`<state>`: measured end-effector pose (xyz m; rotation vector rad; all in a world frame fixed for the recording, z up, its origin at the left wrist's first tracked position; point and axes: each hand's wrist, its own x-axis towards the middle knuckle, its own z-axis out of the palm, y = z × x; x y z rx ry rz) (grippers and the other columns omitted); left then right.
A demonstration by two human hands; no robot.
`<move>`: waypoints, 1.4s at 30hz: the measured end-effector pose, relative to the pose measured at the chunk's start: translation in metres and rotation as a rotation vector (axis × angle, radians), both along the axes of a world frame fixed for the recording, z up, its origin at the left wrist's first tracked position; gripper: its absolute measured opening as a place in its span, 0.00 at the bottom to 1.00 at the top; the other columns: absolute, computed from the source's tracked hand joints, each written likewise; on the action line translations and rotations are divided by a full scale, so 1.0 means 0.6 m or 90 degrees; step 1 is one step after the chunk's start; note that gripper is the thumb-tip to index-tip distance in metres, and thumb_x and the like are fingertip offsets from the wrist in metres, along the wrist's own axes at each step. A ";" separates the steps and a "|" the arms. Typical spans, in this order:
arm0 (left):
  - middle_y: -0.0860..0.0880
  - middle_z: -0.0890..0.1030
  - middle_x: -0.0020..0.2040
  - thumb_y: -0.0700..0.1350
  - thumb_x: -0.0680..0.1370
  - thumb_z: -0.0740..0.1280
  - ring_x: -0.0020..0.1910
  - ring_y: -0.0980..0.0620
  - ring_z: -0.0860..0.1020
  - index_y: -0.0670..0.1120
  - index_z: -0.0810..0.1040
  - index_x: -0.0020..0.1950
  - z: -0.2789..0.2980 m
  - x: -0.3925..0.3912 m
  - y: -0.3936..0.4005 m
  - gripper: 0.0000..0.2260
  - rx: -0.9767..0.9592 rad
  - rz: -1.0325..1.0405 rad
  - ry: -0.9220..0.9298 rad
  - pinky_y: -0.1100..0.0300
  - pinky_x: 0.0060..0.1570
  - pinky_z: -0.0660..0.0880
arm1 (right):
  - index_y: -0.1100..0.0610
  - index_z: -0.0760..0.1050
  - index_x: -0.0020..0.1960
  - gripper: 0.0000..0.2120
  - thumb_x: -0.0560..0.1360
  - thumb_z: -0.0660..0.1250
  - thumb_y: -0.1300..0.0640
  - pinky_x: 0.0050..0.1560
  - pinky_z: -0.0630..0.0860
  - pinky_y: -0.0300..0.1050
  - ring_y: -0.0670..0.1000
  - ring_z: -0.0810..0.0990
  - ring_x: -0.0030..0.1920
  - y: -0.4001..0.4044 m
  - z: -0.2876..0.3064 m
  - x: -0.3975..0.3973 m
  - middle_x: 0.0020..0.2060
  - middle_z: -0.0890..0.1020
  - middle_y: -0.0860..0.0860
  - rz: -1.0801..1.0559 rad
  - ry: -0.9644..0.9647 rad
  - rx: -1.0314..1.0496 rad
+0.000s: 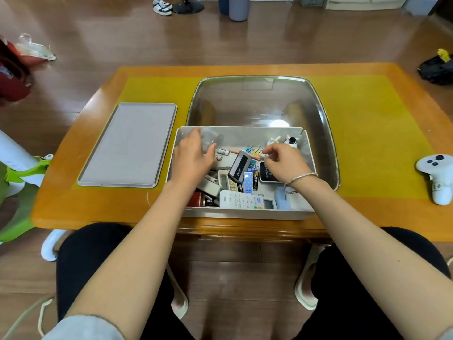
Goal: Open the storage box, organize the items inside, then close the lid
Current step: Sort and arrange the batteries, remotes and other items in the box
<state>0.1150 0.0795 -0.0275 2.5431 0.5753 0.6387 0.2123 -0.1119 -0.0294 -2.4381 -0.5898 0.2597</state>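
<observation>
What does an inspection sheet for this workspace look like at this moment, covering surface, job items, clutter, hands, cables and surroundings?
Surface: orange wooden table with a yellow mat and a glass inset.
Job's things: open grey rectangular storage box at the near edge; its flat grey lid lies apart to the left.
Clutter: box holds a white remote control, black BENTE device, coloured binder clips, batteries and small rabbit figurines, all jumbled.
Hands: left hand grips a clear plastic item; right hand pinches something small, too small to tell.
Cables: nothing seen on the table.
Surroundings: white game controller on the table's right; wooden floor, shoes beyond.
</observation>
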 end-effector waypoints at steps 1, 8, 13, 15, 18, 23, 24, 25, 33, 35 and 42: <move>0.42 0.80 0.56 0.48 0.78 0.67 0.55 0.43 0.78 0.41 0.72 0.63 0.001 -0.012 0.003 0.17 -0.007 0.009 -0.029 0.54 0.52 0.72 | 0.61 0.76 0.58 0.13 0.74 0.64 0.61 0.53 0.73 0.46 0.58 0.78 0.52 0.008 -0.004 0.001 0.51 0.80 0.59 0.015 0.005 -0.039; 0.41 0.76 0.61 0.45 0.78 0.67 0.60 0.44 0.74 0.39 0.68 0.67 -0.006 -0.082 0.034 0.20 -0.084 0.079 -0.133 0.58 0.55 0.69 | 0.64 0.63 0.68 0.27 0.77 0.59 0.46 0.67 0.61 0.53 0.64 0.61 0.70 0.104 -0.039 -0.005 0.68 0.64 0.67 0.061 0.032 -0.269; 0.44 0.73 0.57 0.42 0.72 0.71 0.57 0.49 0.72 0.40 0.68 0.63 -0.014 -0.095 0.047 0.21 -0.088 0.095 -0.170 0.63 0.54 0.69 | 0.62 0.62 0.68 0.29 0.76 0.59 0.43 0.66 0.63 0.54 0.63 0.64 0.67 0.135 -0.056 -0.001 0.66 0.66 0.63 -0.002 -0.004 -0.247; 0.45 0.72 0.57 0.40 0.70 0.71 0.57 0.51 0.69 0.41 0.68 0.63 -0.022 -0.095 0.046 0.23 -0.072 0.106 -0.166 0.65 0.54 0.68 | 0.61 0.63 0.66 0.26 0.75 0.63 0.47 0.61 0.68 0.52 0.62 0.69 0.62 0.140 -0.058 0.001 0.63 0.68 0.61 0.016 0.006 -0.185; 0.44 0.70 0.60 0.37 0.69 0.71 0.60 0.51 0.66 0.43 0.68 0.66 -0.037 -0.093 0.041 0.26 -0.069 0.095 -0.143 0.73 0.57 0.61 | 0.57 0.64 0.65 0.26 0.71 0.68 0.49 0.55 0.73 0.52 0.61 0.75 0.55 0.145 -0.060 0.000 0.58 0.69 0.58 0.029 0.020 -0.137; 0.43 0.71 0.61 0.35 0.72 0.71 0.62 0.49 0.69 0.42 0.69 0.64 -0.044 -0.090 0.046 0.23 -0.051 0.053 -0.145 0.74 0.59 0.64 | 0.53 0.68 0.65 0.27 0.70 0.69 0.45 0.59 0.71 0.54 0.58 0.74 0.58 0.154 -0.057 0.010 0.59 0.74 0.55 0.057 0.053 -0.196; 0.44 0.72 0.61 0.35 0.73 0.71 0.62 0.50 0.70 0.42 0.68 0.65 -0.044 -0.090 0.046 0.23 -0.062 0.045 -0.150 0.71 0.60 0.66 | 0.52 0.71 0.64 0.22 0.72 0.68 0.48 0.58 0.73 0.53 0.57 0.75 0.56 0.158 -0.055 0.009 0.57 0.77 0.54 0.076 0.067 -0.174; 0.45 0.73 0.61 0.36 0.74 0.70 0.62 0.50 0.71 0.43 0.67 0.65 -0.043 -0.091 0.045 0.22 -0.076 0.044 -0.156 0.68 0.60 0.68 | 0.52 0.74 0.60 0.16 0.73 0.67 0.52 0.56 0.74 0.52 0.57 0.77 0.54 0.161 -0.053 0.006 0.54 0.79 0.54 0.100 0.073 -0.146; 0.44 0.76 0.57 0.38 0.75 0.69 0.56 0.46 0.73 0.41 0.69 0.63 -0.041 -0.095 0.042 0.19 -0.071 0.103 -0.171 0.50 0.57 0.71 | 0.53 0.81 0.55 0.12 0.73 0.70 0.60 0.45 0.68 0.39 0.46 0.73 0.42 0.108 -0.017 -0.033 0.43 0.80 0.49 0.245 0.001 0.051; 0.43 0.76 0.58 0.39 0.75 0.69 0.57 0.45 0.72 0.41 0.70 0.64 -0.039 -0.096 0.041 0.19 -0.057 0.098 -0.157 0.50 0.57 0.70 | 0.52 0.82 0.54 0.11 0.71 0.72 0.59 0.45 0.71 0.38 0.45 0.74 0.41 0.089 0.000 -0.041 0.43 0.81 0.47 0.280 0.017 0.067; 0.43 0.74 0.61 0.36 0.73 0.68 0.59 0.44 0.69 0.44 0.71 0.67 -0.028 -0.110 0.047 0.22 -0.029 0.132 -0.155 0.52 0.56 0.68 | 0.53 0.83 0.50 0.12 0.67 0.76 0.60 0.46 0.72 0.27 0.40 0.78 0.43 0.041 0.028 -0.056 0.41 0.81 0.43 0.366 0.034 0.013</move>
